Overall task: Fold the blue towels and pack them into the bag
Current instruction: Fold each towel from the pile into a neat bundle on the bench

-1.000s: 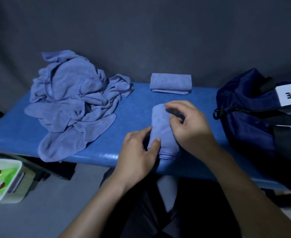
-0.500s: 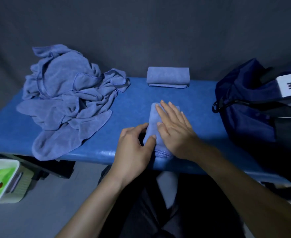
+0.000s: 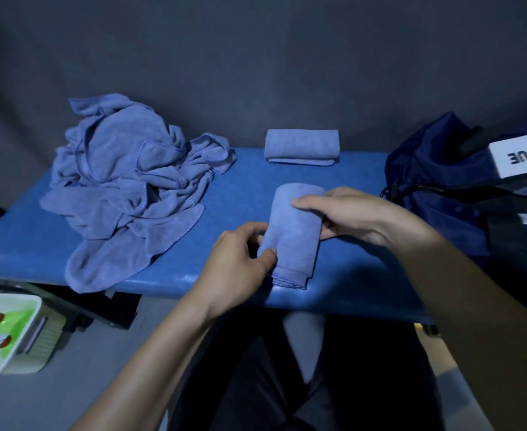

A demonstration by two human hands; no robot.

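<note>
A folded blue towel [image 3: 293,237] lies lengthwise near the front of the blue bench [image 3: 240,194]. My left hand [image 3: 237,269] pinches its left edge, thumb on top. My right hand [image 3: 358,213] grips its right side, thumb over the top and fingers underneath. A second folded towel [image 3: 302,146] lies at the bench's back edge. A heap of loose blue towels [image 3: 131,185] covers the bench's left part. The navy bag [image 3: 461,194] with a white label stands at the right end.
A dark grey backdrop hangs behind the bench. On the floor at the lower left stands a white and green container [image 3: 4,334]. My dark-trousered legs [image 3: 287,384] are under the bench's front edge.
My right hand lay flat on the towel half a second ago; now it has slid to the right side and grips the towel. My left hand keeps its pinch.
</note>
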